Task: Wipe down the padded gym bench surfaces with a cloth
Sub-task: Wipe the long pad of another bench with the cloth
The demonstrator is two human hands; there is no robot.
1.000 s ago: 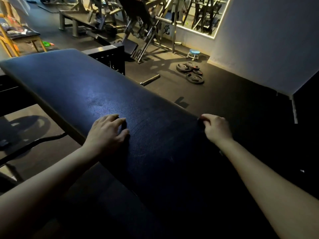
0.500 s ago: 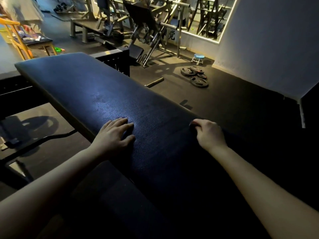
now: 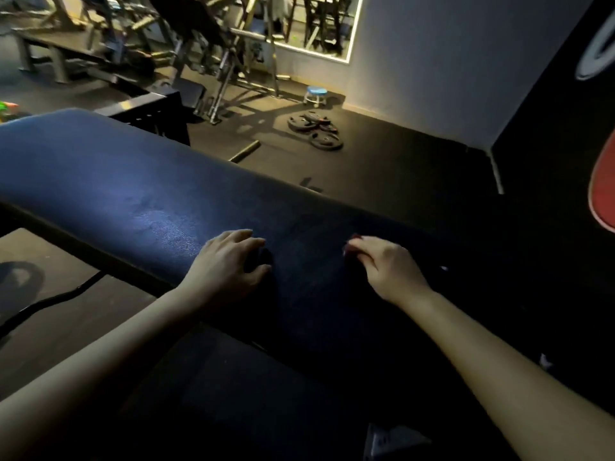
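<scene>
Fingers (image 3: 244, 236) of the left hand (image 3: 229, 264) lie relaxed and slightly spread on the padded worktop (image 3: 116, 181), thumb apart. A dark patch sits under them, but the dim light hides whether it is cloth or shadow. Fingers (image 3: 357, 247) of the right hand (image 3: 386, 271) are curled under at the tips and rest on the same pad. I cannot tell whether they pinch anything.

That dark blue worktop runs from the far left to the near right, both hands near its middle, well apart from each other. Behind it spreads the black rubber floor (image 3: 382, 168). Weight machines (image 3: 206, 34) stand at the far left, with a wall mirror (image 3: 316, 24) to their right. A pile of weight plates (image 3: 316, 129) lies on the floor, a small blue stool (image 3: 316, 94) just beyond it, and a short bar (image 3: 244, 150) to its left.
</scene>
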